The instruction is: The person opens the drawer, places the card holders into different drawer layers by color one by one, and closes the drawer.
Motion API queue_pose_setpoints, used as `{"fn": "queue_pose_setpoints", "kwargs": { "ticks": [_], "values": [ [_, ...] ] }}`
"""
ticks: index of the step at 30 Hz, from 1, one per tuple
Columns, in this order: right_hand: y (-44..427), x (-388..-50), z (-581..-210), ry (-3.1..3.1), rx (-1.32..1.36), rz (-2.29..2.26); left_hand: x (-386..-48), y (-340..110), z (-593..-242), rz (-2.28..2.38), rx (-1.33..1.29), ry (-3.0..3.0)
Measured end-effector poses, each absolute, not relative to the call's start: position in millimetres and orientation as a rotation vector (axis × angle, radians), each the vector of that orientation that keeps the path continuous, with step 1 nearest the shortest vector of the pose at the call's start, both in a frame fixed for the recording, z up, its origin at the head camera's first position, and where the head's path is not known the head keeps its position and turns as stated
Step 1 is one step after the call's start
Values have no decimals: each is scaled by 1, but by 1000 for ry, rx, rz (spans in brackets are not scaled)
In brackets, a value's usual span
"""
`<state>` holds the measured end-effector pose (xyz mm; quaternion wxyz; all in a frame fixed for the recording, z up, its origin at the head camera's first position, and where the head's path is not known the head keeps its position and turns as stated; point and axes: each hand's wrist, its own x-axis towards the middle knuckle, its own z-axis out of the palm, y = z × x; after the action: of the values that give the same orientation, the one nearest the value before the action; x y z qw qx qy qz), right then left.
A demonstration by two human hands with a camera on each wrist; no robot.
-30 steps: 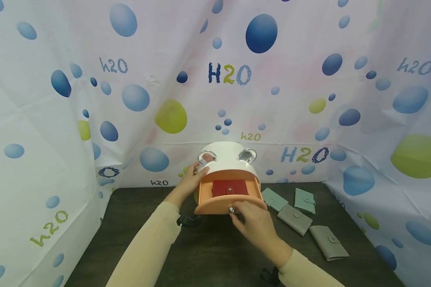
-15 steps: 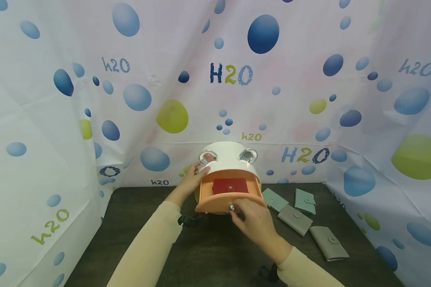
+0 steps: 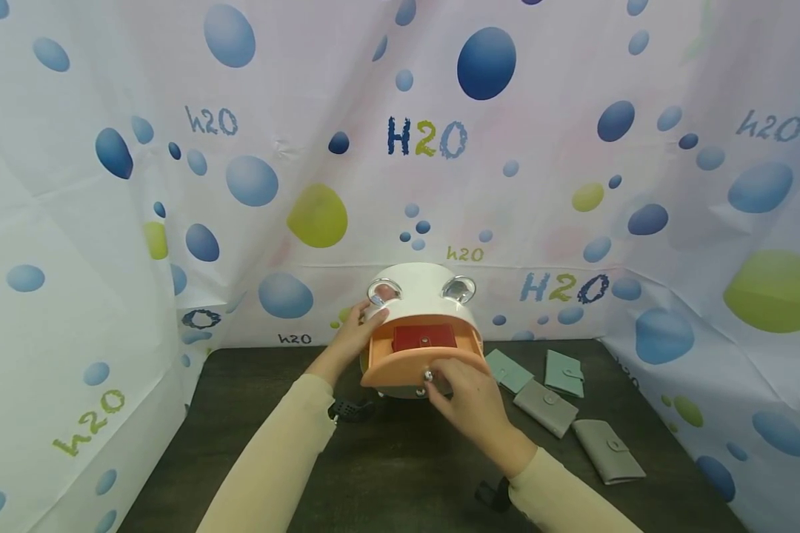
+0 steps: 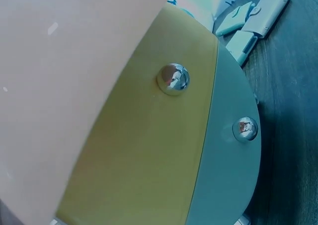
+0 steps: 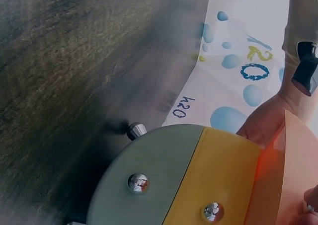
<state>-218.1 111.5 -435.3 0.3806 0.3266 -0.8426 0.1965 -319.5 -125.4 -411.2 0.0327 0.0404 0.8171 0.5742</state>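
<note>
A small round-topped white cabinet (image 3: 420,285) with two silver ear-like loops stands at the table's back. Its orange top drawer (image 3: 400,368) is partly pulled out, with a red snap-closure wallet (image 3: 424,337) inside. My right hand (image 3: 470,403) pinches the drawer's silver knob (image 3: 429,376). My left hand (image 3: 348,342) rests against the cabinet's left side, thumb near the front edge. Below are a yellow drawer (image 4: 149,135) and a green drawer (image 4: 226,155), both closed, with silver knobs. The left wrist view does not show the left hand.
Right of the cabinet lie two mint-green wallets, one nearer (image 3: 510,371) and one farther right (image 3: 564,373), and two grey wallets, one central (image 3: 547,407) and one in front (image 3: 609,450). A printed curtain (image 3: 547,222) encloses the dark table (image 3: 387,466).
The orange drawer has slid inward a little, my right hand moving with its knob. Less of the red wallet shows above the drawer front. My left hand has stayed on the cabinet.
</note>
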Motion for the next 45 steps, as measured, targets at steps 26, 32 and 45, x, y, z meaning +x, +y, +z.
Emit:
{"fn": "queue_pose_setpoints", "kwargs": {
  "ticks": [26,32,45],
  "values": [
    [107,-248,-432,-2216,750,593,-317,-126,-402,1791,133,2473],
    [106,-254,-432,-2248,730,640,-317,-126,-405,1800,130,2452],
    [102,-265,-430,-2287,691,675,-318,-127,-408,1780,108,2461]
  ]
}}
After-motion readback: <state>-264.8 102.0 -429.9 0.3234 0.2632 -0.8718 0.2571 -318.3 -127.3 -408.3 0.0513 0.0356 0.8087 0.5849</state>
